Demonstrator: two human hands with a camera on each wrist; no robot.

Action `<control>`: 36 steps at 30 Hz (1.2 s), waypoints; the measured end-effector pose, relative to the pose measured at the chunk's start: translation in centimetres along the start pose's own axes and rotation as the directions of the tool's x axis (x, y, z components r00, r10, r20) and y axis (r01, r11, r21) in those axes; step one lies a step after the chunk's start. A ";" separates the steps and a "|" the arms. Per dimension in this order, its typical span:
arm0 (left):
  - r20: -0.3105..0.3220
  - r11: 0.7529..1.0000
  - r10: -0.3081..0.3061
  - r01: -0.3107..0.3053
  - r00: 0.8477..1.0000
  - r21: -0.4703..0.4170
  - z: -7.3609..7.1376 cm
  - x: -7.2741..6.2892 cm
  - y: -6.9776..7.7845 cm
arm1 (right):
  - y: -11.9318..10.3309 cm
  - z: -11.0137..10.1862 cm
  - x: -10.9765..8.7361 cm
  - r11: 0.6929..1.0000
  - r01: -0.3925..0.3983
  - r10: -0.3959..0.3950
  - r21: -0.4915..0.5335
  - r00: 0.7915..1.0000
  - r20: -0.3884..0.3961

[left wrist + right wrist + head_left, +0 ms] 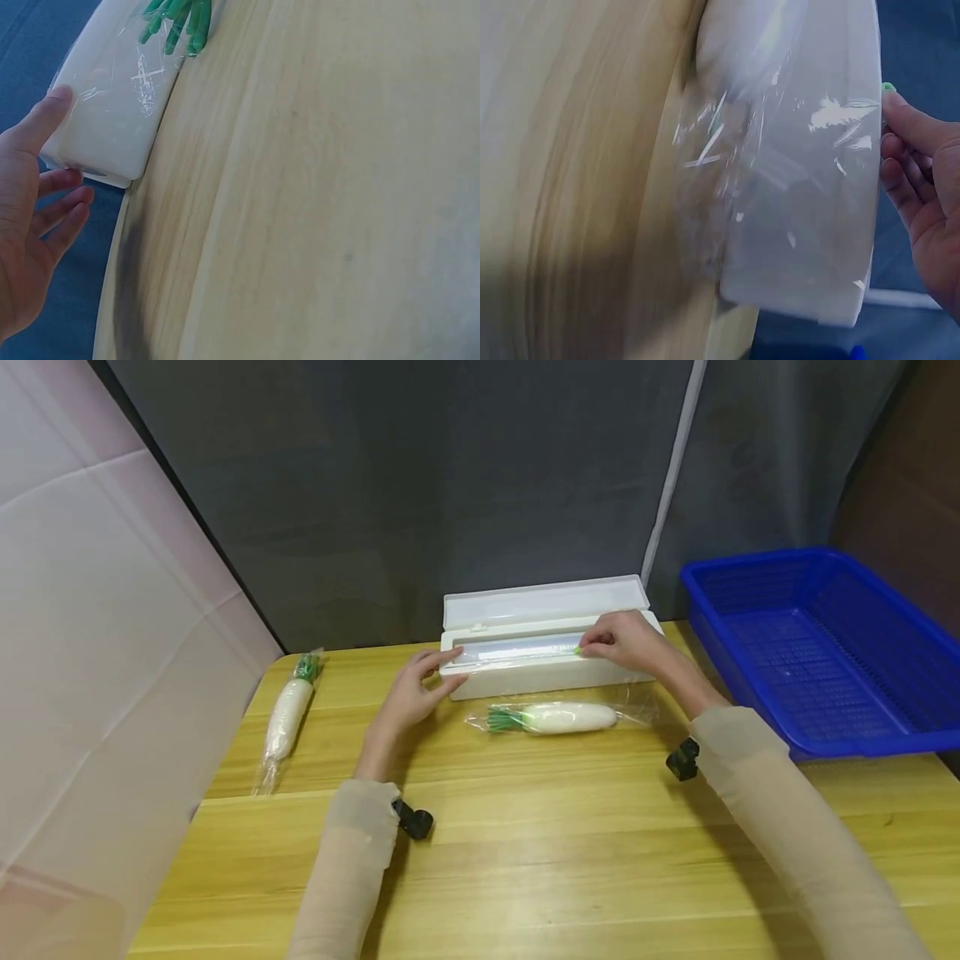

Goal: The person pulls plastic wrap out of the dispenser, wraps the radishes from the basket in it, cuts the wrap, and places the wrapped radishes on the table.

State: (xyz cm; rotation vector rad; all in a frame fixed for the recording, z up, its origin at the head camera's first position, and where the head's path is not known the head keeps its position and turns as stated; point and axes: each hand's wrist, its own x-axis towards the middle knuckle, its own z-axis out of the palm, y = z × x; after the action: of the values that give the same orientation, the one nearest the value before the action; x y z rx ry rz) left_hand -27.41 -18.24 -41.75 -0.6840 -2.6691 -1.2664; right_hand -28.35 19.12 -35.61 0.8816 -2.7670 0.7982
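Note:
A white cling film dispenser stands at the back of the table with its lid raised. My right hand pinches a small green slider between thumb and fingers, toward the dispenser's right end. At the left end, my left hand touches the dispenser with spread fingers; its thumb lies against the film-covered side. Clear film hangs down the dispenser's front. Just before it lies a white radish with green stems, clear film around it.
Another film-wrapped white radish lies at the table's left. A blue plastic basket stands at the right. Behind the wooden table hangs a dark grey curtain; a pale sheet borders the left side.

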 end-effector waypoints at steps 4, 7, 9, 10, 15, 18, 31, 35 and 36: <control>-0.001 1.000 -0.010 0.010 1.000 -0.003 -0.1 -0.1 0.0 | 0.7 -0.4 -0.6 0.999 0.020 -0.021 -0.031 0.999 -0.037; -0.007 1.000 0.001 -0.001 1.000 0.002 -0.1 -0.1 -0.2 | 1.0 -0.8 -1.0 0.998 0.007 -0.010 -0.055 0.999 -0.049; -0.009 1.000 0.003 -0.003 1.000 0.002 -0.2 -0.1 -0.3 | 1.2 -1.0 -1.3 0.998 -0.006 0.002 -0.068 0.999 -0.051; -0.011 1.000 0.004 -0.004 1.000 0.002 -0.2 -0.1 -0.4 | 1.2 -1.1 -1.4 0.997 -0.017 0.013 -0.074 0.999 -0.053; -0.013 1.000 -0.005 0.005 1.000 0.004 -0.2 -0.1 -0.5 | 1.5 -1.1 -1.9 0.994 -0.039 0.033 -0.103 0.997 -0.066; -0.011 1.000 0.005 -0.005 1.000 0.013 -0.1 0.1 -0.5 | 1.6 -1.1 -2.2 0.993 -0.032 0.022 -0.117 0.996 -0.086; 0.009 1.000 0.015 -0.015 1.000 0.027 0.7 0.9 0.2 | 2.1 -1.5 -3.6 0.989 -0.002 -0.026 -0.150 0.982 -0.187; 0.009 0.999 0.029 -0.030 1.000 0.033 1.3 1.2 0.6 | 2.5 -1.9 -4.4 0.989 0.000 -0.033 -0.150 0.976 -0.215; 0.008 0.999 0.036 -0.037 0.999 0.033 1.4 1.3 0.6 | 2.6 -2.1 -4.5 0.989 0.001 -0.034 -0.150 0.975 -0.218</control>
State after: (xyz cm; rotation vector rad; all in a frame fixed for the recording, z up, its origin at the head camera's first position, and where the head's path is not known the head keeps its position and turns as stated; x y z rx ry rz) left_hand -28.14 -16.39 -41.88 -0.7311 -2.6645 -1.2101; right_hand -26.19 24.23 -36.25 0.7403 -2.5814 0.6333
